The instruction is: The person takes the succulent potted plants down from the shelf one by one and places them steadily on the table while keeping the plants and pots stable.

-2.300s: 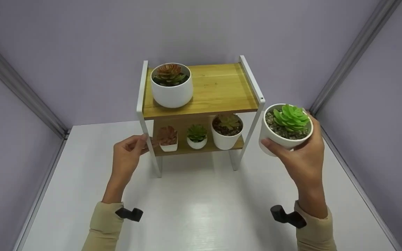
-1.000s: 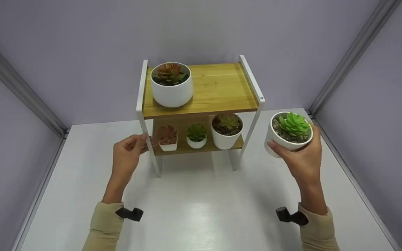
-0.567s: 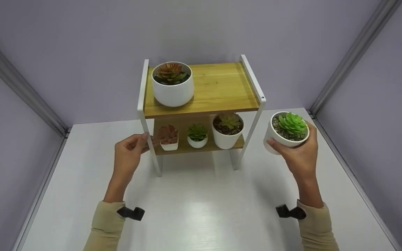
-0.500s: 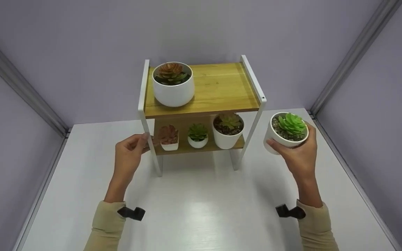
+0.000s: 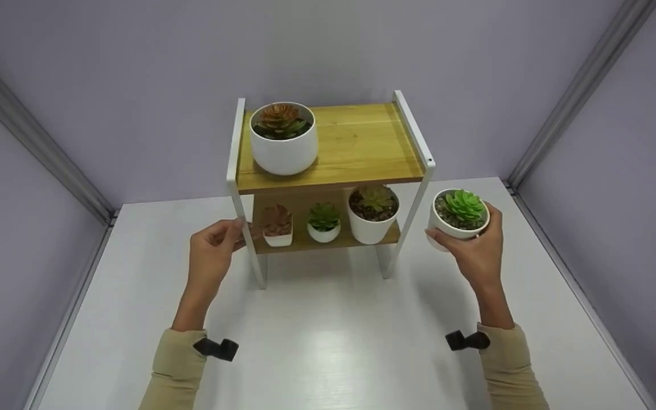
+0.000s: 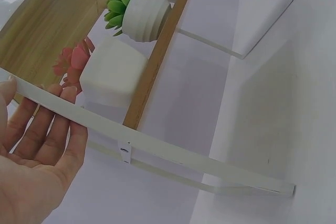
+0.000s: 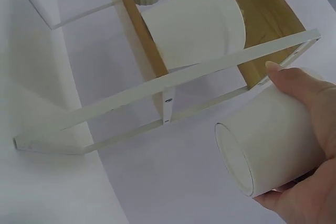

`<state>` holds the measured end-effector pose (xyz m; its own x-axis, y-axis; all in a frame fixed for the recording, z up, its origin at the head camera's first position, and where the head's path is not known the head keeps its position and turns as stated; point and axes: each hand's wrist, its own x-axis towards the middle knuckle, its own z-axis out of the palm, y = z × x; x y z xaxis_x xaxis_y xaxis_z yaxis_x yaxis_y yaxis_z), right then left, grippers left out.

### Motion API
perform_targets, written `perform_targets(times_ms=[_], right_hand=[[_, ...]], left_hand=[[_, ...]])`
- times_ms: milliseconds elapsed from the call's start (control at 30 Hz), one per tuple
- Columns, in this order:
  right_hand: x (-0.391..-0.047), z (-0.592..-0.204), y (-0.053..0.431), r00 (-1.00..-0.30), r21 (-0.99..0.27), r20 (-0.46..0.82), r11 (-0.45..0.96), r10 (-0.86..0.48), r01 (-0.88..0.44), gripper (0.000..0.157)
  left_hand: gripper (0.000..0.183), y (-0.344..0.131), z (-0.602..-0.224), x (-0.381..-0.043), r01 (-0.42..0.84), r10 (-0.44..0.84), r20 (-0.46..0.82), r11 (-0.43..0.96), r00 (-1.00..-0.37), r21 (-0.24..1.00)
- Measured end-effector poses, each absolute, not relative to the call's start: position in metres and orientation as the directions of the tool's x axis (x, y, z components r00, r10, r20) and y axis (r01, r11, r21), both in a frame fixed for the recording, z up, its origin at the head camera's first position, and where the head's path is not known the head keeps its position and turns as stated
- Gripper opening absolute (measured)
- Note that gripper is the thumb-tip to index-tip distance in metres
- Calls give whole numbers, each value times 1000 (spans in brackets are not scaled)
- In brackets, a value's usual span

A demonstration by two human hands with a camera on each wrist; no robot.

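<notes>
My left hand (image 5: pixel 211 250) grips the left front leg (image 6: pixel 184 154) of a two-tier wooden shelf (image 5: pixel 368 142) with a white frame. The thumb lies at the front of the leg and the fingers curl behind it. To the right of the shelf, my right hand (image 5: pixel 480 256) holds a white pot (image 7: pixel 273 135) with a bright green succulent (image 5: pixel 463 206). Its thumb is on the near side, and the pot's bare underside shows in the right wrist view. The pot tilts a little toward me, level with the lower tier.
On the top tier's left stands a large white pot (image 5: pixel 284 156) with a reddish succulent. The lower tier bears a square pot (image 5: pixel 278 240) with a pink succulent, a small round pot (image 5: pixel 324 234) and a taller pot (image 5: pixel 369 230). Grey walls (image 5: pixel 328 51) enclose the white surface (image 5: pixel 316 341).
My right hand has carried the potted succulent down from beside the shelf's top edge, first rightward, then back left toward the shelf. The left hand keeps its grip on the leg.
</notes>
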<state>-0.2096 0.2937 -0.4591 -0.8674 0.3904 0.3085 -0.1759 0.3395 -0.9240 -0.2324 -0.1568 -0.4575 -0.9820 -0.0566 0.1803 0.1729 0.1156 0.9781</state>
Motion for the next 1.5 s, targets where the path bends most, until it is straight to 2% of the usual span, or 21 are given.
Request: perform_targets(times_ms=[300, 933, 1500], right_hand=[[-222, -479, 298, -874, -926, 274, 356, 400, -127, 106], [-254, -515, 311, -905, -922, 277, 354, 324, -156, 104], [-284, -546, 316, -916, -917, 173, 399, 363, -15, 111]], left_hand=[[41, -155, -457, -231, 152, -55, 159, 113, -986, 982], [39, -157, -457, -230, 128, -53, 137, 139, -989, 982], [37, -157, -455, -230, 137, -52, 144, 119, -988, 983]])
